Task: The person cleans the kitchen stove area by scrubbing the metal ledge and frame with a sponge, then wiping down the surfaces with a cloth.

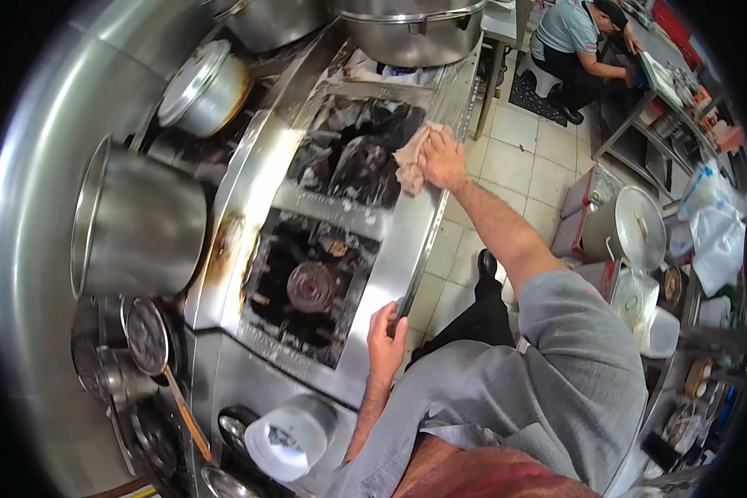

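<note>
My right hand (441,159) presses on a crumpled pinkish-beige cloth (410,176) at the front rim of the steel stove, its fingers bent over the cloth. Beside it lies a sooty burner opening (353,153) with whitish residue. My left hand (385,344) grips the front edge of the stove (378,290) lower down, thumb and fingers on either side of it. Near that hand is a second blackened opening with a round burner (311,286).
Large steel pots (145,224) and a lidded pot (203,87) stand along the back. A white bucket (289,436) and a long-handled pan (148,336) are at lower left. Lidded containers (627,228) stand at right. A person (568,50) sits low beyond the tiled floor.
</note>
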The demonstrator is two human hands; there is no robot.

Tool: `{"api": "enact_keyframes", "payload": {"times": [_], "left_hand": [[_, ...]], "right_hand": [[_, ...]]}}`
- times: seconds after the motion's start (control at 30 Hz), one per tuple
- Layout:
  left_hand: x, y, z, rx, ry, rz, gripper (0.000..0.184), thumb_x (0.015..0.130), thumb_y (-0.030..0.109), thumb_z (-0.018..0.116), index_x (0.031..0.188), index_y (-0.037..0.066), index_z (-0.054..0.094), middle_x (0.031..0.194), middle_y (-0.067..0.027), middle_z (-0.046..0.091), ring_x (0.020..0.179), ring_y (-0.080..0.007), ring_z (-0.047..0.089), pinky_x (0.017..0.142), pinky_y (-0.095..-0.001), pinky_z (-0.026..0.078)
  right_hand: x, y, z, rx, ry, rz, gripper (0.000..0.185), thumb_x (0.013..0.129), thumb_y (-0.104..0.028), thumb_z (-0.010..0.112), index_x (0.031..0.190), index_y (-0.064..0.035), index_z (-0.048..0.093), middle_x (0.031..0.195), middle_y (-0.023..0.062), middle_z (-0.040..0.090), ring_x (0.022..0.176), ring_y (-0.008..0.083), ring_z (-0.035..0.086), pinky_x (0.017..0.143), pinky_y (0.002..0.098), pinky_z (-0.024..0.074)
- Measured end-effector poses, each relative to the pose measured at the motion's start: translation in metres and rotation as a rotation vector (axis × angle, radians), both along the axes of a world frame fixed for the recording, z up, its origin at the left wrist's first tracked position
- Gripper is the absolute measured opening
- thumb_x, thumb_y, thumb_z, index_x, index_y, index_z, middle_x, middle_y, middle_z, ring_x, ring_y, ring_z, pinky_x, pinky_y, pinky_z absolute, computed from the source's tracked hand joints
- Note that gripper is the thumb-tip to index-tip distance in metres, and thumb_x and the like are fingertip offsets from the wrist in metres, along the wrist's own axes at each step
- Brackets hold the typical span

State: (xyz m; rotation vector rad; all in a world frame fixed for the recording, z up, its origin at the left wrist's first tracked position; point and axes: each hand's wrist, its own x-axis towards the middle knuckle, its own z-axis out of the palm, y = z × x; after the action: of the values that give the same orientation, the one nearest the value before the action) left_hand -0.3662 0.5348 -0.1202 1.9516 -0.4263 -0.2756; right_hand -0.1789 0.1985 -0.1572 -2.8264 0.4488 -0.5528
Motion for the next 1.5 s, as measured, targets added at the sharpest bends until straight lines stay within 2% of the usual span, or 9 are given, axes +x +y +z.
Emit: {"api": "enact_keyframes", "payload": {"times": [0.33, 0.63, 0.8, 1.0, 1.07, 1.27, 1.33, 1.4, 1.5], "left_hand": [[0.093, -0.177, 0.014, 0.250, -0.179, 0.342, 0.032, 0.084, 0.008, 0.063, 0.114, -0.003, 0.055, 0.096, -0.0135, 0.055, 0.084, -0.0230, 0.054, 0.076, -0.0343, 0.046], [0.146, -0.227, 0.023, 0.240, -0.316, 0.309, 0.035, 0.083, 0.009, 0.065, 0.115, -0.001, 0.055, 0.093, -0.0109, 0.055, 0.081, -0.0207, 0.051, 0.072, -0.0329, 0.042], [0.150, -0.239, 0.012, 0.226, -0.330, 0.228, 0.035, 0.084, 0.007, 0.063, 0.116, -0.002, 0.054, 0.098, -0.0141, 0.055, 0.086, -0.0262, 0.052, 0.077, -0.0379, 0.044], [0.142, -0.256, 0.000, 0.308, -0.338, 0.325, 0.037, 0.083, 0.008, 0.065, 0.116, -0.002, 0.054, 0.094, -0.0116, 0.054, 0.082, -0.0221, 0.050, 0.073, -0.0351, 0.042], [0.142, -0.269, -0.002, 0.366, -0.280, 0.386, 0.036, 0.083, 0.007, 0.064, 0.116, -0.002, 0.054, 0.092, -0.0112, 0.053, 0.081, -0.0219, 0.049, 0.072, -0.0346, 0.042], [0.155, -0.308, -0.002, 0.448, -0.287, 0.412, 0.036, 0.081, 0.004, 0.065, 0.115, -0.001, 0.055, 0.090, -0.0098, 0.052, 0.078, -0.0204, 0.049, 0.070, -0.0326, 0.042], [0.157, -0.311, 0.003, 0.505, -0.253, 0.421, 0.036, 0.081, 0.002, 0.065, 0.116, -0.002, 0.053, 0.089, -0.0119, 0.052, 0.082, -0.0243, 0.051, 0.075, -0.0359, 0.044], [0.155, -0.306, 0.010, 0.520, -0.304, 0.487, 0.037, 0.080, 0.001, 0.065, 0.116, -0.001, 0.054, 0.089, -0.0112, 0.052, 0.080, -0.0232, 0.050, 0.073, -0.0349, 0.043], [0.137, -0.280, 0.020, 0.520, -0.347, 0.649, 0.039, 0.080, 0.002, 0.067, 0.117, 0.002, 0.055, 0.088, -0.0080, 0.054, 0.077, -0.0191, 0.049, 0.068, -0.0308, 0.040]], "right_hand": [[0.152, -0.226, -0.013, 0.033, 0.003, -0.161, 0.035, 0.089, -0.029, 0.048, 0.117, -0.0083, 0.054, 0.131, 0.0114, 0.039, 0.129, 0.0313, 0.028, 0.095, 0.0603, 0.0305], [0.077, -0.124, -0.012, 0.256, -0.197, -0.195, 0.047, 0.083, -0.016, 0.054, 0.127, -0.0040, 0.046, 0.141, 0.0229, 0.029, 0.131, 0.0438, 0.023, 0.100, 0.0600, 0.0266], [0.107, -0.169, -0.029, 0.448, -0.327, -0.193, 0.066, 0.083, -0.015, 0.056, 0.137, 0.0079, 0.025, 0.145, 0.0306, 0.016, 0.134, 0.0483, 0.013, 0.112, 0.0498, 0.0152], [0.189, -0.346, -0.058, 0.840, -0.461, -0.108, 0.082, 0.081, -0.019, 0.060, 0.139, 0.0115, 0.011, 0.144, 0.0315, 0.017, 0.136, 0.0404, 0.019, 0.113, 0.0362, 0.0179], [0.214, -0.392, -0.087, 1.125, -0.433, -0.071, 0.083, 0.080, -0.020, 0.061, 0.139, 0.0119, 0.011, 0.142, 0.0314, 0.022, 0.134, 0.0389, 0.024, 0.112, 0.0351, 0.0208], [0.267, -0.477, -0.067, 1.126, -0.323, -0.218, 0.060, 0.079, -0.032, 0.064, 0.119, 0.0093, 0.045, 0.102, 0.0281, 0.061, 0.099, 0.0367, 0.060, 0.086, 0.0416, 0.0458], [0.282, -0.490, -0.082, 0.841, -0.347, -0.464, 0.043, 0.083, -0.034, 0.062, 0.098, 0.0059, 0.059, 0.089, 0.0207, 0.066, 0.078, 0.0227, 0.062, 0.073, 0.0379, 0.0482], [0.246, -0.479, -0.039, 0.834, -0.201, -0.435, 0.039, 0.084, -0.031, 0.064, 0.103, 0.0028, 0.059, 0.093, 0.0153, 0.066, 0.083, 0.0192, 0.061, 0.073, 0.0333, 0.0486], [0.179, -0.444, -0.025, 1.145, -0.437, 0.044, 0.037, 0.086, -0.028, 0.063, 0.107, 0.0015, 0.057, 0.101, 0.0146, 0.065, 0.090, 0.0206, 0.062, 0.081, 0.0304, 0.0477]]}}
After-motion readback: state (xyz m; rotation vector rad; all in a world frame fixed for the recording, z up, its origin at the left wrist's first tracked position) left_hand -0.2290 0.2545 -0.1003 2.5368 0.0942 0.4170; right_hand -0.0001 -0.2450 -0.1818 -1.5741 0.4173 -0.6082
